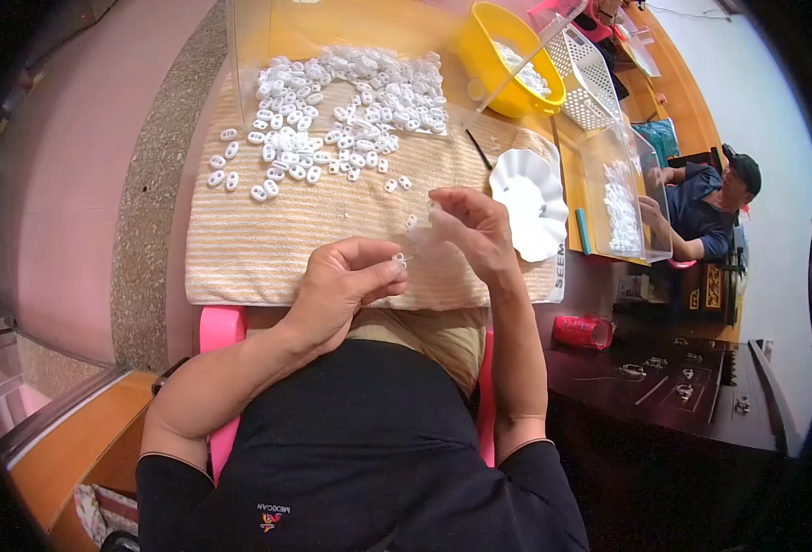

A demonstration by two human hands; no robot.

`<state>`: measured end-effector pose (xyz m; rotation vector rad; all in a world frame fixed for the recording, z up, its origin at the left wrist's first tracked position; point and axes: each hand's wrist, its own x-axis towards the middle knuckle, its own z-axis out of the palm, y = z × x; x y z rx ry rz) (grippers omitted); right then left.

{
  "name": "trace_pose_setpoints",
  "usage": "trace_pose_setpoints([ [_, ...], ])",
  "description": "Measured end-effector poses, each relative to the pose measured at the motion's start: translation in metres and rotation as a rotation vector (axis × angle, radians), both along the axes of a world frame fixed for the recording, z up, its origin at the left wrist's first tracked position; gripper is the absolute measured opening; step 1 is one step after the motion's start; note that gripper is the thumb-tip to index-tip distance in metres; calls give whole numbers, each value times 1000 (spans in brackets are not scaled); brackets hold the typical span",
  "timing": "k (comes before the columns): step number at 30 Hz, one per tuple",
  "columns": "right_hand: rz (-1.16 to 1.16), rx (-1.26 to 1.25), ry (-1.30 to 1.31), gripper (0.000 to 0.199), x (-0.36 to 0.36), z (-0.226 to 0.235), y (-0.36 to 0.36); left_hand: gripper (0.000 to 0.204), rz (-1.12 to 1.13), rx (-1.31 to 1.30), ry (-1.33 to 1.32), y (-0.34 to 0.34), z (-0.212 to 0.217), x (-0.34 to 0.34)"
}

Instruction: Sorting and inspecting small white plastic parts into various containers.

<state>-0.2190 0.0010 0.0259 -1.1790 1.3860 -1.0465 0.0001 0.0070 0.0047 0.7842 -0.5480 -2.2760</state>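
Observation:
My left hand pinches a small white plastic piece between thumb and forefinger, low over the striped towel. Close by on the right is my right hand, its thumb and fingertips smeared by motion. Another small white piece shows beside those fingertips; whether they grip it I cannot tell. Beyond both hands lies a spread heap of white oval two-holed plastic pieces, with several strays along its left and near sides. To the right of my right hand rests a white scalloped dish.
A clear panel stands over the far side. Behind the dish lies a black stick. Farther right are a yellow basin, a white perforated basket, a clear bin of white pieces, and a person reaching to it.

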Motion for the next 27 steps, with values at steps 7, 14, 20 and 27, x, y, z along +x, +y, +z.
trace_pose_setpoints([
  [7,104,-69,-122,24,0,-9,12,17,-3,-24,18,-1,-8,-1],
  [14,98,-28,-135,24,6,-7,21,17,-2,-6,3,-2,-4,1],
  [20,87,-62,-136,28,3,-11,27,17,-2,-9,9,-1,-5,1],
  [27,43,-30,-91,24,6,-8,32,17,0,-7,12,-1,-7,0],
])
